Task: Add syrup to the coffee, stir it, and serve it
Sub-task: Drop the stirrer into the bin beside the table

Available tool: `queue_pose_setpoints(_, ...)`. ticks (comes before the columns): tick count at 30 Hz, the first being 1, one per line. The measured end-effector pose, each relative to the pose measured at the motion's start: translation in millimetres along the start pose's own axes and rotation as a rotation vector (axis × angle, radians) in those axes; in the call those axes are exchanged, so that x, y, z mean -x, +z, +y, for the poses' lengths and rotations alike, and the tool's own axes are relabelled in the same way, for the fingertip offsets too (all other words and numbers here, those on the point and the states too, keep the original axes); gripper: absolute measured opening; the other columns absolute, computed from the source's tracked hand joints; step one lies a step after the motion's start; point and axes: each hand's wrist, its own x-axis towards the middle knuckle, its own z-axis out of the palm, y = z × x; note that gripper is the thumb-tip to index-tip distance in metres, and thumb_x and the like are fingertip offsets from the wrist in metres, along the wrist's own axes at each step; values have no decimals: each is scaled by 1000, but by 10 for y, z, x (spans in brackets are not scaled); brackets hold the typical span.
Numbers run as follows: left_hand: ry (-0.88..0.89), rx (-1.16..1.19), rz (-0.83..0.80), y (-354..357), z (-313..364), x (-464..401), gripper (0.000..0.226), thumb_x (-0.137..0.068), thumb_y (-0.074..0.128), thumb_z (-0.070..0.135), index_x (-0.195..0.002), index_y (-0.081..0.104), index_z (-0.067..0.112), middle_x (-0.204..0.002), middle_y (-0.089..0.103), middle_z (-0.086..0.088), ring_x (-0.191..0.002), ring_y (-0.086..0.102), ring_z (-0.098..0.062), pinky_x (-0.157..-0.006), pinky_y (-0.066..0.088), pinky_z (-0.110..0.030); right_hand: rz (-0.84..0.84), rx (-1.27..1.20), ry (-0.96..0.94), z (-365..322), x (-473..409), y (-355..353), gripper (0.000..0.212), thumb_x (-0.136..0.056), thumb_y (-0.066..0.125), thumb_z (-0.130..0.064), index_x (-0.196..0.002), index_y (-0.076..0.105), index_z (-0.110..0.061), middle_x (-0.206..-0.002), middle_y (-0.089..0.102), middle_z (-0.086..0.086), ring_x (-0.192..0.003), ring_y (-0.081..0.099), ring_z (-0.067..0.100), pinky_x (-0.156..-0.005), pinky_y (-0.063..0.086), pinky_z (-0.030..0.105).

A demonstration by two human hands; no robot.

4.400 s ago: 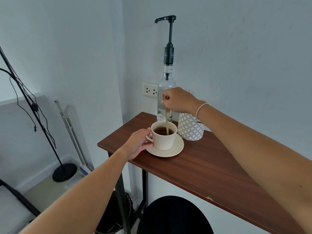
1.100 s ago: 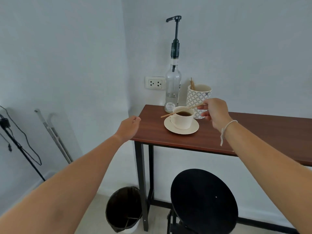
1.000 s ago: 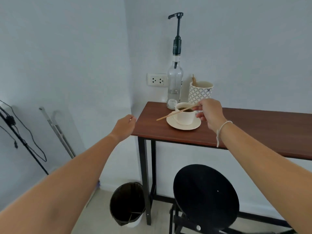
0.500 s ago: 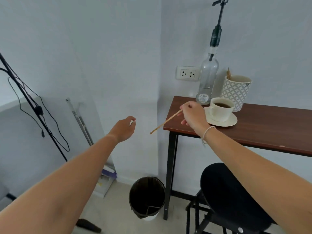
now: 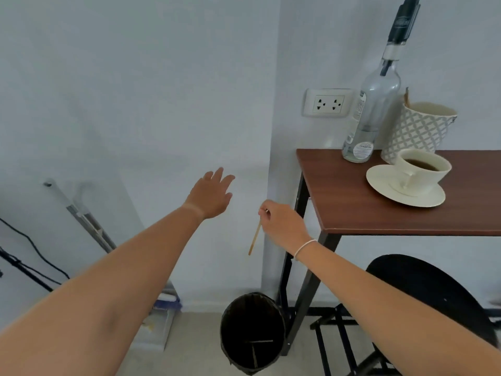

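Note:
A cream cup of dark coffee [image 5: 421, 170] stands on a cream saucer [image 5: 385, 189] on the brown table [image 5: 352, 210]. Behind it is the clear syrup bottle [image 5: 371, 115] with a black pump. My right hand [image 5: 282, 226] is left of the table, off its edge, pinching the top of a thin wooden stir stick [image 5: 254, 238] that hangs downward above a black bin [image 5: 252, 332]. My left hand [image 5: 210, 195] is held out in the air further left, fingers spread, holding nothing.
A patterned white pot [image 5: 420, 128] with more sticks stands behind the cup. A wall socket [image 5: 328, 103] is left of the bottle. A black stool [image 5: 433, 297] sits under the table. Metal poles [image 5: 81, 215] and cables lean at the left wall.
My right hand has taken the stick out of the cup and carried it left and down, off the table and over the bin. The stick now hangs down. My left hand let go of the cup.

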Motion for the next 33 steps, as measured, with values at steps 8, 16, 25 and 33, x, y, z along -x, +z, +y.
queue_pose_setpoints(8,248,-401,135,121,-184,-492,58,-100,31,26,-153,8,22,-162,-9,-12,-147,-4,-40,-118,7,-51,-128,120,67,268,-160,659,26,-96,30,-17,-93,55,-12,-70,58,4,-62,51,21,-55,42,31)
queue_pose_setpoints(16,404,-712,228,315,-220,-875,69,-98,33,11,-152,-7,28,-160,-18,-11,-144,-11,-44,-114,-1,-59,-213,150,120,590,-352,1137,20,-95,29,-15,-83,45,-15,-61,44,-1,-60,45,22,-50,32,28)
queue_pose_setpoints(25,470,-903,389,499,-280,-1001,85,-90,41,4,-151,-10,32,-163,0,-6,-145,13,-40,-112,14,-58,-275,185,154,888,-503,1493,21,-97,28,-14,-84,44,-14,-57,40,-3,-46,33,12,-43,24,24)
queue_pose_setpoints(33,500,-912,466,542,-324,-1044,84,-86,43,6,-151,0,35,-162,12,-2,-144,25,-35,-112,24,-54,-315,205,174,992,-526,1737,24,-98,27,-18,-86,48,-14,-56,39,-4,-46,34,12,-42,25,24)
